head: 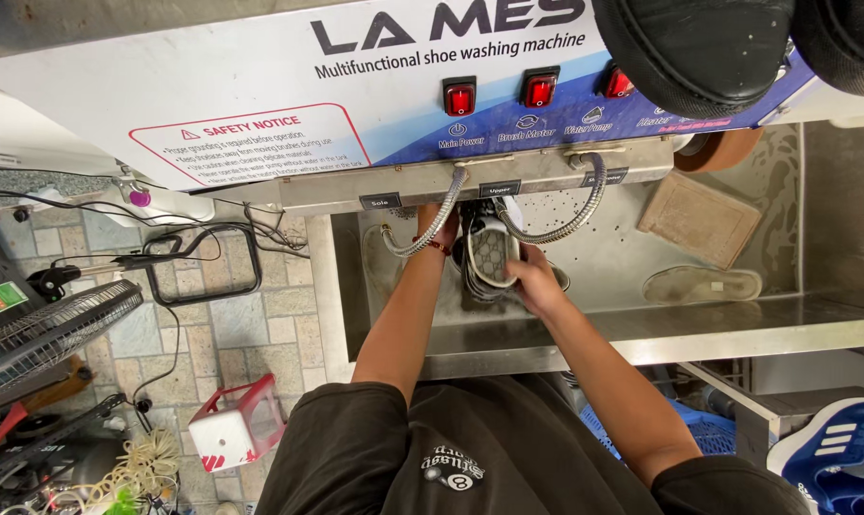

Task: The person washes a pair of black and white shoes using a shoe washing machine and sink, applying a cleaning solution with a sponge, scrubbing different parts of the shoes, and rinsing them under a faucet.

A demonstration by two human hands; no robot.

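Observation:
A patterned shoe with a white edge is held under the front panel of a shoe washing machine, inside its steel basin. My right hand grips the shoe's lower right side. My left hand reaches up behind the shoe's left side and is mostly hidden under the panel; a red band sits on that wrist. Two flexible metal hoses hang on either side of the shoe.
A loose insole and a square brown mat lie in the basin's right part. Dark shoes sit on top of the machine. A blue sneaker is at lower right. A fan, cables and a red-and-white box crowd the tiled floor at left.

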